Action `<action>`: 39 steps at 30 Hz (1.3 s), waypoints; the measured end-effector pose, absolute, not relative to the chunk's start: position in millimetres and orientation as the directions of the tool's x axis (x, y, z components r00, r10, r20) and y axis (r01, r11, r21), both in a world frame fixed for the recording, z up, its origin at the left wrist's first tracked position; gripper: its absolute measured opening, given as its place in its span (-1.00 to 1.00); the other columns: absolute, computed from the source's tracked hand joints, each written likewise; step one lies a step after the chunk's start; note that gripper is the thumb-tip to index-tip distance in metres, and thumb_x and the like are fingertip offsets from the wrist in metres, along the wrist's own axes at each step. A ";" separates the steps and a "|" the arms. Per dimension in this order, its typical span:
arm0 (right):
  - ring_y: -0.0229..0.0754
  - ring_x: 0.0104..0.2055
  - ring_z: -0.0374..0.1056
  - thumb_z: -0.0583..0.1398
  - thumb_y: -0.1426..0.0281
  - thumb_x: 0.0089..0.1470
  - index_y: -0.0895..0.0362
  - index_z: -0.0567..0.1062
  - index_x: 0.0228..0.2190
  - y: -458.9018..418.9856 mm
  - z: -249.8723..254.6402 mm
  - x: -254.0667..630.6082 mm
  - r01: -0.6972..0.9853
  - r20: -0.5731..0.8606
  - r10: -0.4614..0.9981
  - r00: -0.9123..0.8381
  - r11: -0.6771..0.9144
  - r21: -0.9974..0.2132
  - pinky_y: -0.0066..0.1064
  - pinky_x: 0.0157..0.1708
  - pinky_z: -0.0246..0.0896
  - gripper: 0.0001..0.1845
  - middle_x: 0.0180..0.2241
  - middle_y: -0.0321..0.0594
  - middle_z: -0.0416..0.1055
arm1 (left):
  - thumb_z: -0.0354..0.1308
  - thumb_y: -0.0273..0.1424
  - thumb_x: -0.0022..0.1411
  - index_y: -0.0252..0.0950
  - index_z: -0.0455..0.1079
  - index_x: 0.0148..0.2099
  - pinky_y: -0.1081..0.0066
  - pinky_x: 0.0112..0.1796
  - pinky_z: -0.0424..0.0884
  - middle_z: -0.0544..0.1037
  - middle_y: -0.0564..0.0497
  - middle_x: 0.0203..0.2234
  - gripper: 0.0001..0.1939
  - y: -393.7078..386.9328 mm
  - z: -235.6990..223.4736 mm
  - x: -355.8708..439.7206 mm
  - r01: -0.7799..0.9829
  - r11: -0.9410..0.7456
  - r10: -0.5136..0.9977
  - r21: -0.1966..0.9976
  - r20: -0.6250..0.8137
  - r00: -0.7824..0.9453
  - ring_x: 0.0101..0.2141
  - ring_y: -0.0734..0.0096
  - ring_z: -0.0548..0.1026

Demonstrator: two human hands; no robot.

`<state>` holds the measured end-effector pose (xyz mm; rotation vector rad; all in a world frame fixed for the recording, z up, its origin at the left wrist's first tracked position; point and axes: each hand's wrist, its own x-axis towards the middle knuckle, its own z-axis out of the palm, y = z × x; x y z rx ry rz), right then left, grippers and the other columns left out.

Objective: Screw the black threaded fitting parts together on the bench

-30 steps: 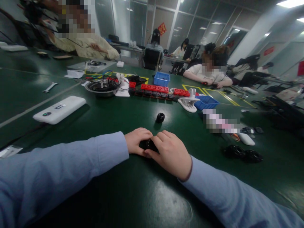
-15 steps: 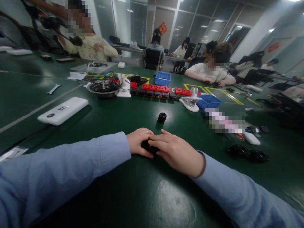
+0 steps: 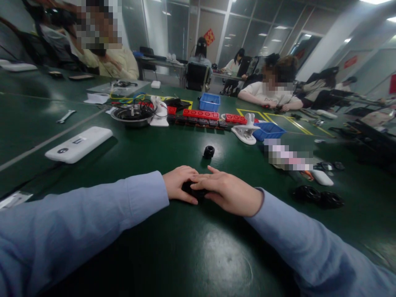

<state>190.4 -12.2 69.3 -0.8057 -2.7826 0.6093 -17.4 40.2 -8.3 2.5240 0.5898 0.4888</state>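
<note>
My left hand [image 3: 180,184] rests low over the green table, its thumb and fingers closed round a black part [image 3: 187,187]. From the other side my right hand [image 3: 230,192] reaches across with bent fingers, gripping the same part and overlapping the left fingertips. Most of that part is hidden, so its exact kind cannot be made out. Just beyond the hands a small black ring-shaped fitting [image 3: 209,152] with a hole through it stands on the table. Two larger black ring-shaped fittings [image 3: 306,193] lie side by side to the right.
A white power bank [image 3: 78,144] and an open-end wrench [image 3: 66,116] lie left. Farther back are a metal bowl [image 3: 132,117], red blocks in a row [image 3: 201,116], a white clip [image 3: 246,132] and blue bins [image 3: 268,131]. Several people sit round the room.
Both hands stay on the black part; the right hand and wrist have shifted slightly up and left. The whole view has moved a little, and the person at back left has raised an arm.
</note>
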 end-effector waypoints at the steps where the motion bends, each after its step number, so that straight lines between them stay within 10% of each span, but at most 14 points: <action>1: -0.11 0.15 0.25 0.14 0.70 -0.01 0.14 0.42 -0.07 -12.7 69.7 190.4 0.475 0.055 0.547 -0.835 0.768 -0.429 0.09 0.24 -0.15 -0.54 0.07 -0.12 0.37 | 0.25 0.04 -0.02 -0.31 0.38 -0.09 0.18 -0.07 0.26 0.45 -0.10 -0.19 -0.40 40.1 -7.7 -17.4 0.314 -0.780 0.493 0.542 0.223 0.841 -0.13 0.13 0.39; 16: 0.00 0.18 0.17 0.16 0.64 -0.03 0.11 0.41 -0.04 -11.9 73.9 193.9 0.468 0.058 0.528 -0.847 0.793 -0.389 0.22 0.16 -0.12 -0.51 0.09 -0.09 0.33 | 0.28 -0.02 -0.01 -0.26 0.39 -0.01 0.16 -0.02 0.24 0.46 -0.10 -0.11 -0.41 39.0 -4.0 -16.0 0.312 -0.779 0.483 0.544 0.202 0.852 -0.10 0.11 0.39; 28: -0.08 -0.23 0.31 0.27 0.21 -0.01 0.25 0.48 -0.21 -29.4 60.7 171.2 0.715 0.247 0.765 -0.595 0.644 -0.272 -0.22 -0.20 0.27 -0.60 -0.29 -0.08 0.42 | 0.14 0.07 0.07 -0.31 0.37 -0.06 0.15 -0.03 0.26 0.46 -0.13 -0.17 -0.41 38.7 -6.6 -15.0 0.297 -0.787 0.479 0.541 0.233 0.846 -0.13 0.11 0.40; 39: -0.10 -0.24 0.25 0.25 0.45 0.00 0.29 0.47 -0.19 -33.4 59.6 166.3 0.714 0.188 0.746 -0.639 0.666 -0.214 -0.23 -0.21 0.26 -0.71 -0.27 -0.06 0.38 | 0.23 -0.01 0.03 -0.33 0.36 -0.08 0.16 -0.02 0.24 0.45 -0.12 -0.15 -0.44 40.2 -9.6 -15.4 0.306 -0.786 0.483 0.537 0.224 0.847 -0.11 0.13 0.39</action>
